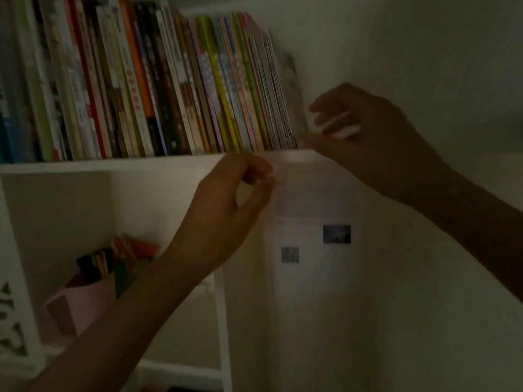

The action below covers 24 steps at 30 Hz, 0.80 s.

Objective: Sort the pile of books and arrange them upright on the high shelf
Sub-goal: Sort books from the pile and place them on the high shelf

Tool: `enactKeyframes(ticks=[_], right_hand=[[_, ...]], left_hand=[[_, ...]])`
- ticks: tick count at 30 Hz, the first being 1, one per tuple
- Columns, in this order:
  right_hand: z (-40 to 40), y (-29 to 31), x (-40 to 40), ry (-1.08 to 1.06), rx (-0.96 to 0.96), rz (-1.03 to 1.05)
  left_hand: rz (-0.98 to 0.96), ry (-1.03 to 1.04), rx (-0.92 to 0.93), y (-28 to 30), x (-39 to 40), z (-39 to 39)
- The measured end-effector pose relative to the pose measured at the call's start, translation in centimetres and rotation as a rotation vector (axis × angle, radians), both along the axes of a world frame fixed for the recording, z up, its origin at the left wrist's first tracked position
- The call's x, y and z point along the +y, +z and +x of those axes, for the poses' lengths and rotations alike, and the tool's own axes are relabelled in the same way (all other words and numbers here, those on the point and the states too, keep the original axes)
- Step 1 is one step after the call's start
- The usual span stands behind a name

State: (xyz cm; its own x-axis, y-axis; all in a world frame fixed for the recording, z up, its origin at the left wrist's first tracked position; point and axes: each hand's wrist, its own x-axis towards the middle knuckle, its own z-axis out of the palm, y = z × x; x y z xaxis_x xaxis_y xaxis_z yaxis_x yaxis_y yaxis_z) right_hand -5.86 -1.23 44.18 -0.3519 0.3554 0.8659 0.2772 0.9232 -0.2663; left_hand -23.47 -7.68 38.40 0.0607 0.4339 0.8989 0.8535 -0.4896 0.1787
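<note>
A long row of upright books [169, 89] fills the high white shelf [113, 165]; they lean slightly to the left. The row ends with several thin booklets [271, 89] and a blurred greyish sheet [291, 77] against the wall. My right hand [362, 131] is at that right end, just above the shelf board, fingers spread and the fingertips close to the greyish sheet; I see nothing held in it. My left hand [235, 193] hangs just below the shelf's front edge, thumb and fingers pinched together around nothing visible. The scene is dim and blurred.
On a lower level stands a pink container [85, 301] with pens and pencils [113, 261]. A white upright post [223, 321] runs down the shelf unit's right side. Two small pictures [336, 234] [290, 254] are stuck on the wall below the shelf.
</note>
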Motion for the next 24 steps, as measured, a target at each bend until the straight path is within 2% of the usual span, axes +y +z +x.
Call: enactKeyframes(ticks=[2,4,8,13,17,20,24], right_hand=[[2.1,-4.6,-0.9,-0.006,-0.096,-0.081],[3.6,-10.0,-0.9,-0.064,-0.26,-0.208],[6.5,-21.7,0.2,-0.167,-0.466,-0.492],[9.9,-36.1,2.8,-0.256,-0.641,-0.832],[11.1,-46.0,5.6,-0.309,-0.692,-1.096],[10.7,-52.0,7.5,-0.364,-0.71,-1.25],[8.7,-57.0,10.0,-0.517,-0.442,-1.518]], left_hand=[[-0.097,-0.046,0.09,-4.0,-0.8,0.7],[-0.257,-0.099,0.083,-8.7,-0.7,1.0],[-0.594,-0.21,-0.129,-20.1,0.9,1.3],[-1.056,-0.191,-0.397,-35.3,3.3,2.7],[-1.286,-0.084,-0.441,-44.4,5.2,3.1],[-1.391,0.064,-0.494,-48.9,6.8,2.7],[-1.345,0.357,-0.485,-53.5,9.3,1.1]])
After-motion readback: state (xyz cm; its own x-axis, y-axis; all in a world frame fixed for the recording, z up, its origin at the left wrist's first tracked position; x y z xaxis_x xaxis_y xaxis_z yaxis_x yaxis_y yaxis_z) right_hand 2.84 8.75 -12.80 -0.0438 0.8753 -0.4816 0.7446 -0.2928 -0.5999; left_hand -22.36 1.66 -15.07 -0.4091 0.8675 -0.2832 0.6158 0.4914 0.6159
